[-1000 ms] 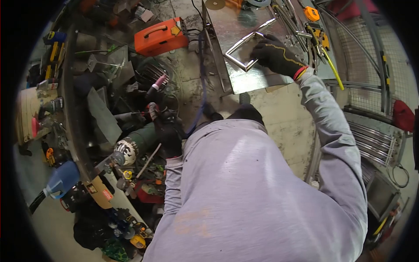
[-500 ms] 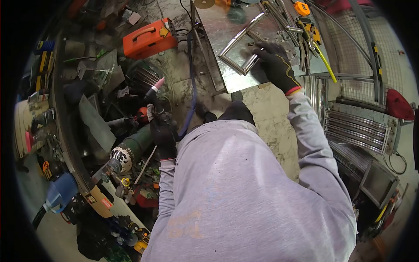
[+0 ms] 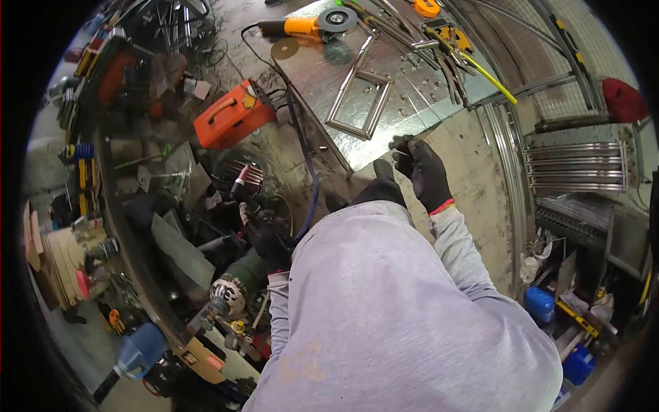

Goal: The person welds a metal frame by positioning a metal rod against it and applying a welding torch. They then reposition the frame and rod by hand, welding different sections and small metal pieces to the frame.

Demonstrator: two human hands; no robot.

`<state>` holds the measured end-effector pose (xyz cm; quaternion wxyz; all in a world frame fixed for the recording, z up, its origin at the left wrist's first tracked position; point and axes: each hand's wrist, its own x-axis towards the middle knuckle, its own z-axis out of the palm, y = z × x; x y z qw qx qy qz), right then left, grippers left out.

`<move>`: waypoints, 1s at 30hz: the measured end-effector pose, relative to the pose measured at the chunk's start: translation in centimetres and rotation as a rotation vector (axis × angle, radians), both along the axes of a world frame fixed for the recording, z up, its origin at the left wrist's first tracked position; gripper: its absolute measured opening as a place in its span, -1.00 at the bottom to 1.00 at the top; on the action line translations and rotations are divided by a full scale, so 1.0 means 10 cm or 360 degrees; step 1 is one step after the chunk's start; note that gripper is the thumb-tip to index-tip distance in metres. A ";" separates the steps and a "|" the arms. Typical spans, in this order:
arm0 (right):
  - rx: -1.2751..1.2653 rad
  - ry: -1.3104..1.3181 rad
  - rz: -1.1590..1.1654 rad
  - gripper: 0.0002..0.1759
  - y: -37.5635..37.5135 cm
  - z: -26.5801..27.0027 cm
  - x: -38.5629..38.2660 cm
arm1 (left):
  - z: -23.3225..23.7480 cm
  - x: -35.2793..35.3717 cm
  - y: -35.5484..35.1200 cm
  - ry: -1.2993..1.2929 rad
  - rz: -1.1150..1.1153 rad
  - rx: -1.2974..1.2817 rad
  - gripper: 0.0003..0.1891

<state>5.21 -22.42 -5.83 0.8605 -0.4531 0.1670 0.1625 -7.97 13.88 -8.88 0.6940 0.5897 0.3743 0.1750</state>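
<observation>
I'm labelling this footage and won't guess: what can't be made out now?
All in the head view:
Left hand: dark glove against dark clutter obscures finger placement around the pink-tipped torch.
Right hand: anything pinched in its fingertips is too small to tell.
Green cylinder: partly hidden behind the left hand.

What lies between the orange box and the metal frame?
Black cables, a blue hose and the table's edge lie between the box and frame, in the head view.

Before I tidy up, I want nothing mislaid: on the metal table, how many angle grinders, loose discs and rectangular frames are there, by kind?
Angle grinder: 1
Loose disc: 1
Rectangular frame: 1
Total: 3
</observation>
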 end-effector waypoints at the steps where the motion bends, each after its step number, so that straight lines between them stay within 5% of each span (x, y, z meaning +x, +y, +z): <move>1: -0.0066 0.0024 -0.0011 -0.55 0.04 0.01 0.07 | 0.09 0.01 -0.04 0.0178 0.0003 0.0035 -0.35; 5: -0.0147 -0.0091 -0.0068 -0.46 0.17 0.01 0.31 | -0.08 -0.04 0.04 -0.0233 -0.0250 -0.0194 -0.29; 16: 0.0027 0.0172 0.0133 -0.62 0.16 -0.15 0.72 | 0.04 -0.11 0.03 -0.0008 -0.0131 0.0097 -0.32; 25: 0.0018 0.0188 0.0226 -0.68 0.28 -0.09 0.84 | -0.13 -0.23 0.08 -0.0155 0.0029 -0.0283 -0.34; 27: 0.0012 0.0191 0.0212 -0.66 0.27 -0.11 0.86 | -0.27 -0.23 0.16 -0.0448 0.0221 -0.0829 -0.35; 30: 0.0026 0.0216 0.0257 -0.65 0.22 -0.23 0.93 | -0.15 -0.26 0.04 -0.0135 0.0039 -0.0277 -0.38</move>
